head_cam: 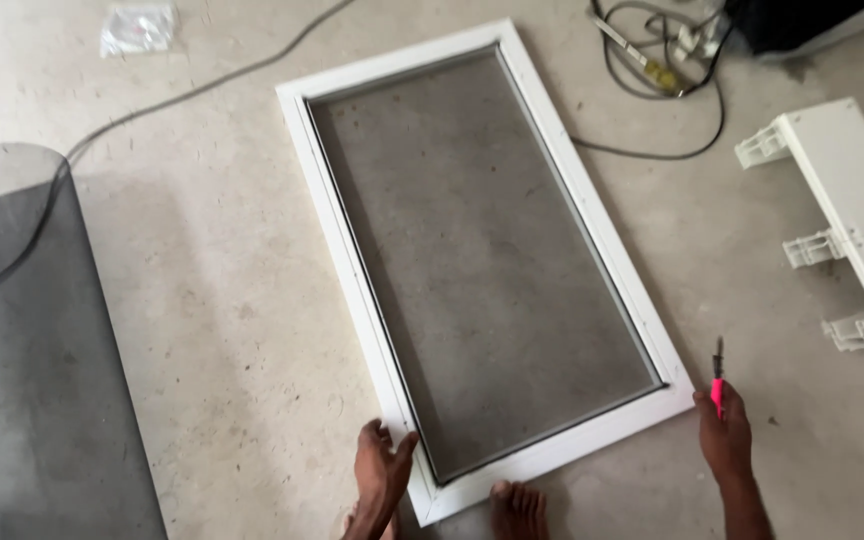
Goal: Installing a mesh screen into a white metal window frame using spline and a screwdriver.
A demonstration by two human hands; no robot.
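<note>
A white window frame (592, 215) with grey mesh (482, 260) stretched across it lies flat on the concrete floor (222, 300), its long sides running from the near edge of the scene toward the far left. The left hand (382, 470) rests on the near left corner of the frame, fingers (376, 436) spread over the white rail and thumb hooked toward the mesh, pressing rather than gripping. The right hand (724, 432) sits just beside the near right corner, clenched around a pink-handled tool (718, 372) whose dark tip points away from the person. A bare foot (518, 508) touches the near rail between the 2 hands. The frame looks light and fairly stiff, though long enough to twist if lifted by 1 corner; the rails are the place to hold it. The mesh looks thin, soft and easy to puncture or pull loose, so it should bear no weight. A loose roll of mesh (32, 330) lies to the left, a white plastic bracket piece (852, 215) to the right, and cables (662, 70) at the far side.
</note>
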